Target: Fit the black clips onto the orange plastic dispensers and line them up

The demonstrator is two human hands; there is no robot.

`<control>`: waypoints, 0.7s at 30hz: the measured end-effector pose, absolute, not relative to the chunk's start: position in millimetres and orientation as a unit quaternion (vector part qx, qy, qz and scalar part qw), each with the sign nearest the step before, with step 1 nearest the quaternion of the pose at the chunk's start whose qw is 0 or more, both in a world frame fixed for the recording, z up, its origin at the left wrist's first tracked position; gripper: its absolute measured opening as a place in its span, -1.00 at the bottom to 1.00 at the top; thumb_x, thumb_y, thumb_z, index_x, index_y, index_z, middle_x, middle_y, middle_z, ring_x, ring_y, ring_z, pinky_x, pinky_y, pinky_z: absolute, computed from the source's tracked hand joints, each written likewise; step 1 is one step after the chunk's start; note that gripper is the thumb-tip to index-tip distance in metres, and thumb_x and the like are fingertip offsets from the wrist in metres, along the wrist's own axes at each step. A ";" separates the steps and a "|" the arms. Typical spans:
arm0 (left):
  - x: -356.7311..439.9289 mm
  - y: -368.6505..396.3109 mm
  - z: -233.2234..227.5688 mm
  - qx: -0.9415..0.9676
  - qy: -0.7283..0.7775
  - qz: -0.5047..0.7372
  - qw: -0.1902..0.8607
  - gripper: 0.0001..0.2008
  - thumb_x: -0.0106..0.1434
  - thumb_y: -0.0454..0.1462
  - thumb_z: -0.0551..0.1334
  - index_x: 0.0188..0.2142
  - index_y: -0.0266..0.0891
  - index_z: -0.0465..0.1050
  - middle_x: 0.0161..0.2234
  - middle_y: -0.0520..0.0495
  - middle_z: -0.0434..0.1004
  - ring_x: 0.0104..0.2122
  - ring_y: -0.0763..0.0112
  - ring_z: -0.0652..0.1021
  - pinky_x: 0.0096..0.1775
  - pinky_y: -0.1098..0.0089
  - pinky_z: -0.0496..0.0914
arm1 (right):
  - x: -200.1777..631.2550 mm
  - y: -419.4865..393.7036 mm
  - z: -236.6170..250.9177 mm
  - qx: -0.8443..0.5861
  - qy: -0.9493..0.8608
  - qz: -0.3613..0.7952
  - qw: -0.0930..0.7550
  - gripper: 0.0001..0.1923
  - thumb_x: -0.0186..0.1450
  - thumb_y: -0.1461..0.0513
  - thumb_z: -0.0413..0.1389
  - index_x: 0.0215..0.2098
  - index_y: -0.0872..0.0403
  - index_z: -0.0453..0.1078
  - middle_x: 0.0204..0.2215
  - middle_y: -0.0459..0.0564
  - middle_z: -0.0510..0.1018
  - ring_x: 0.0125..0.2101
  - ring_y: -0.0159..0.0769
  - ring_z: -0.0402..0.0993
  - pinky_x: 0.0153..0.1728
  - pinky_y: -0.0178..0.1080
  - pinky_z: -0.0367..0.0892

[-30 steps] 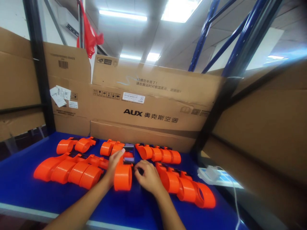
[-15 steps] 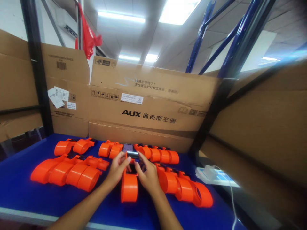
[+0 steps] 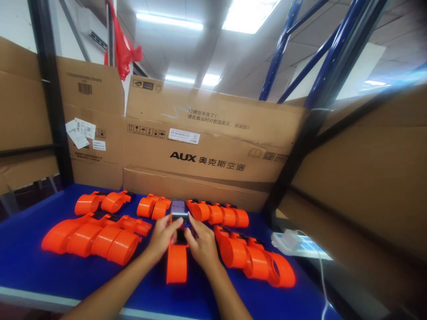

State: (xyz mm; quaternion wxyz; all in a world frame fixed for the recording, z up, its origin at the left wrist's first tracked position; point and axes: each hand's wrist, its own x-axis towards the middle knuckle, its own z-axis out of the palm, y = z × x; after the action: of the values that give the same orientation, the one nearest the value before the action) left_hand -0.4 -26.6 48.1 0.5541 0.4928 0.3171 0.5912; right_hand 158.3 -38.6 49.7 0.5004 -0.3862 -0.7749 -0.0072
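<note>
While the orange holder [image 3: 176,262] lies lengthwise toward the person, left hand [image 3: 163,235] and right hand [image 3: 200,242] pinch its far end from either side.

Blue surface [image 3: 30,271] spread with orange plastic housings: a nested row of four [image 3: 91,240] at left, two pairs [image 3: 102,202] [image 3: 154,207] along the back, another row [image 3: 222,214] at back right, and a further row [image 3: 255,260] at front right. Behind, tall cardboard cartons [image 3: 207,151] printed with black AUX lettering, bearing a white label [image 3: 184,136] and loose paper stickers [image 3: 80,132]. Red cloth [image 3: 122,46] hanging from a black upright post [image 3: 50,95]. Blue racking beams [image 3: 283,44] crossing beneath lit ceiling panels [image 3: 248,13]. At right edge, white charger block [image 3: 288,241] with trailing white cable [image 3: 323,275].
</note>
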 end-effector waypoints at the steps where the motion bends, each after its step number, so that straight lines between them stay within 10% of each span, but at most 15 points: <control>1: -0.9 -26.2 47.6 0.490 0.317 0.592 0.556 -0.63 0.10 0.02 0.38 -0.41 -0.25 0.47 -0.77 0.17 0.22 -0.79 0.60 0.20 -0.67 0.51 0.07 | 158.0 -38.6 50.3 -0.381 -0.780 -0.010 0.497 -0.56 0.35 0.24 0.04 0.18 0.07 0.40 -0.22 0.09 0.65 -0.31 -0.22 0.58 -0.25 -0.22 0.50; 21: -0.4 -20.1 44.4 0.360 0.311 0.628 0.616 -0.62 0.07 -0.02 0.42 -0.54 -0.28 0.42 -0.76 0.10 0.32 -0.78 0.59 0.29 -0.66 0.53 0.14 | 163.0 -41.7 63.8 -0.351 -0.812 -0.097 0.456 -0.54 0.34 0.28 0.09 0.21 -0.04 0.38 0.00 0.06 0.60 -0.05 -0.17 0.57 0.01 -0.10 0.49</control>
State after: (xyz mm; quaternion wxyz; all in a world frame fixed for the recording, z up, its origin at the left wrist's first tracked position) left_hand -0.4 -20.1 44.4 0.6161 0.3600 0.3109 0.6278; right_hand 163.0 -41.7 63.8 0.4563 -0.3510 -0.8119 -0.0969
